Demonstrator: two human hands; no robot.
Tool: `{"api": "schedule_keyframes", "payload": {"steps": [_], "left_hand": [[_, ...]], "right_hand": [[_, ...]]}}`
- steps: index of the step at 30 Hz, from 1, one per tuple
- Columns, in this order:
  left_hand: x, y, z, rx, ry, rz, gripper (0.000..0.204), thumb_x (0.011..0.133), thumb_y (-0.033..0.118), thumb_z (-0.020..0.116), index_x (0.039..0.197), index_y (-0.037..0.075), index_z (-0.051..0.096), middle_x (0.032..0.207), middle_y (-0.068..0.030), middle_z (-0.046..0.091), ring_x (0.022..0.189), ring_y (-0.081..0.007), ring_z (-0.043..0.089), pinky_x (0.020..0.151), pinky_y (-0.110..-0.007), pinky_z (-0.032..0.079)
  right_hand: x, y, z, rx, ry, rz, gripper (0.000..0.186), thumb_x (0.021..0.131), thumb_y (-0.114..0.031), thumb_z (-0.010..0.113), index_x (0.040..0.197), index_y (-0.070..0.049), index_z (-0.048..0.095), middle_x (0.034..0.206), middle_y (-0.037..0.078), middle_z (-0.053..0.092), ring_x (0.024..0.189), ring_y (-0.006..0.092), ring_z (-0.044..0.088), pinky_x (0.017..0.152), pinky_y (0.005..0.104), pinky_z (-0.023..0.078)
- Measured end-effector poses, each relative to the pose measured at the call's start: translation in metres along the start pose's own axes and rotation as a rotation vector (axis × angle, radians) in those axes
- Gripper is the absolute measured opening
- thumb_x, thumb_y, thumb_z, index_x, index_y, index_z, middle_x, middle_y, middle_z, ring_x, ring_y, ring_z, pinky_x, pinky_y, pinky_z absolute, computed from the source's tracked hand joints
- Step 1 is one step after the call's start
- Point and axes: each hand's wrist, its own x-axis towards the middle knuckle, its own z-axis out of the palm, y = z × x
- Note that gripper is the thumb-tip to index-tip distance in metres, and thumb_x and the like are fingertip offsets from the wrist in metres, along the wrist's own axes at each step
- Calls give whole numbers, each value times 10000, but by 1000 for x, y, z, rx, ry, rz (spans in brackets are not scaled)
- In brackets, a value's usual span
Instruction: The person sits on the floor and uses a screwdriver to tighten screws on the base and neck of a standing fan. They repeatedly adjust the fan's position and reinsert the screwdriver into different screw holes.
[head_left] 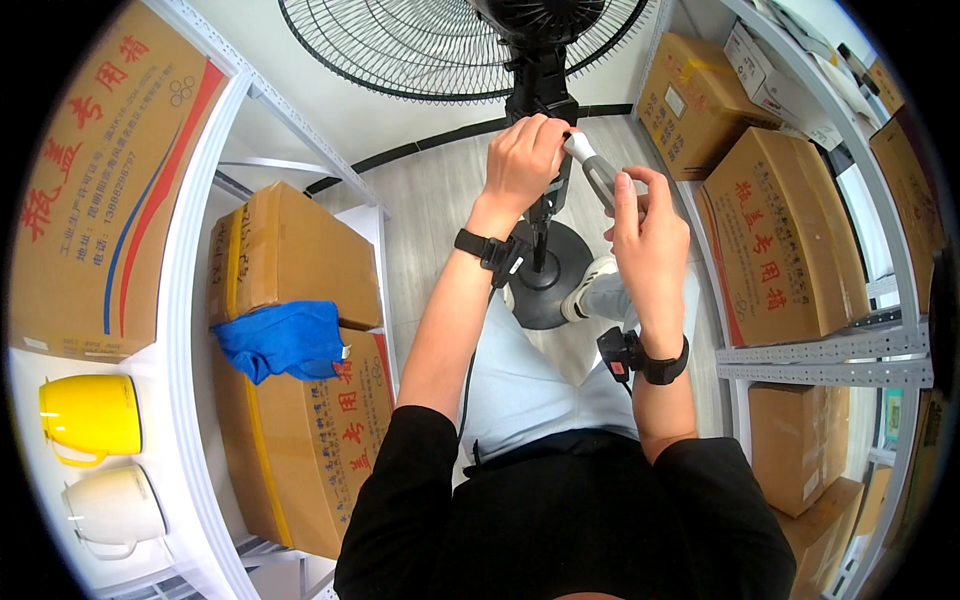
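One tool (593,170), pinched in your right hand (648,215): guide it straight, and brace your left hand (525,160), curled, hold unclear, by the fan post (537,88).

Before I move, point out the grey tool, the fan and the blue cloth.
Grey tool (601,180): head view, on its grey body.
Fan (540,78): head view, on its black post.
Blue cloth (280,341): head view, on the middle of the fabric.

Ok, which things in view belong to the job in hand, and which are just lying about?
Apparently in use:
- grey-and-white tool, in the right hand
- black standing fan, near the left hand

Lying about:
- blue cloth
- yellow jug
- white jug
- cardboard boxes
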Motion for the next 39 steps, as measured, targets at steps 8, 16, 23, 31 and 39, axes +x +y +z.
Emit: {"api": "schedule_keyframes", "payload": {"steps": [8,16,23,31,39], "left_hand": [[-4,0,1,56,-23,-5,213,679,29,708,859,101,621,688,-22,542,620,-197,589,508,-319,465],[-1,-3,-1,17,-3,4,197,695,50,721,861,104,630,676,-17,520,603,-190,571,491,-315,451],[-6,3,-3,68,-30,-45,256,678,42,743,916,116,684,661,-28,520,584,-207,565,506,-328,461],[-5,-2,1,34,2,-23,251,682,50,746,915,126,690,645,-30,495,566,-205,554,495,-328,450],[-4,2,7,-20,50,-93,216,675,25,732,861,117,673,672,-29,536,584,-213,573,499,-328,458]], "right_hand": [[-6,1,-2,-90,70,-230,335,876,-216,649,1142,-33,558,1006,179,619,664,277,629,602,369,483],[0,1,-2,-41,25,-105,296,907,-250,605,1122,-48,577,790,138,625,619,284,623,569,390,485],[3,5,0,-26,54,-114,324,882,-239,630,1144,-55,576,909,143,617,633,295,623,605,392,508],[-2,2,-2,-161,161,-377,315,887,-263,629,1116,-52,590,689,113,629,562,274,613,572,371,500],[5,-5,-8,153,-115,185,351,833,-214,685,1124,-46,584,997,156,621,656,230,621,600,339,500]]}}
